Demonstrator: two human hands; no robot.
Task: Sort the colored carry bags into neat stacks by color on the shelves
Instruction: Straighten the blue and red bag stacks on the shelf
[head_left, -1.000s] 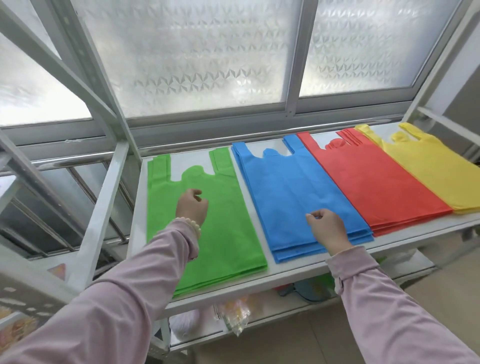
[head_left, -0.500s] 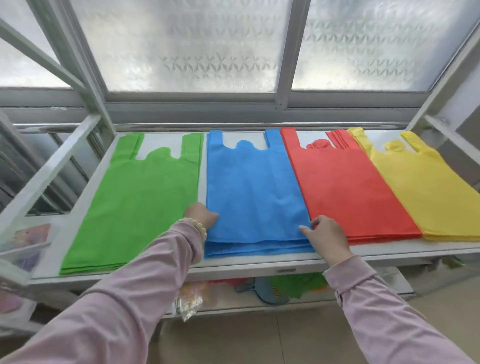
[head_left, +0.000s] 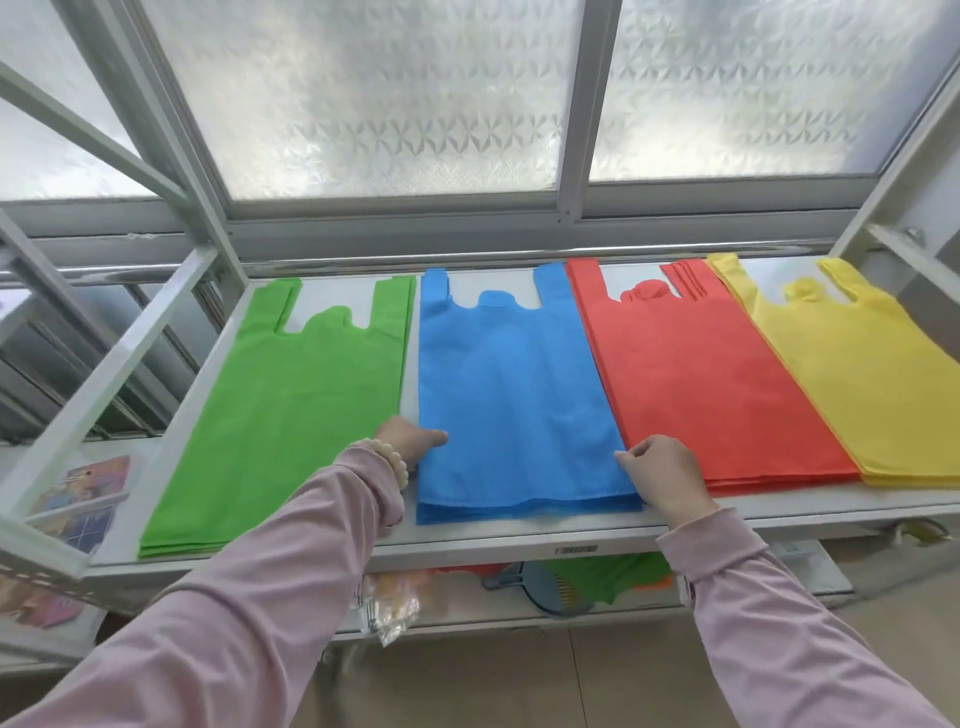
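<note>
At the near end of the blue stack (head_left: 519, 395), your left hand (head_left: 410, 441) pinches the left edge, thumb on top, and your right hand (head_left: 662, 475) pinches the right edge, both placed as half a second ago. It lies flat on the shelf (head_left: 467, 545) between the green stack (head_left: 291, 415) and red stack (head_left: 701, 389), bottom layers uneven.

The blue bags (head_left: 511, 405), like the green stack (head_left: 296, 410), look like matt non-woven cloth with a fine dimpled texture. The shelf (head_left: 519, 538) is smooth painted metal, the window panes (head_left: 395, 98) patterned frosted glass.
</note>
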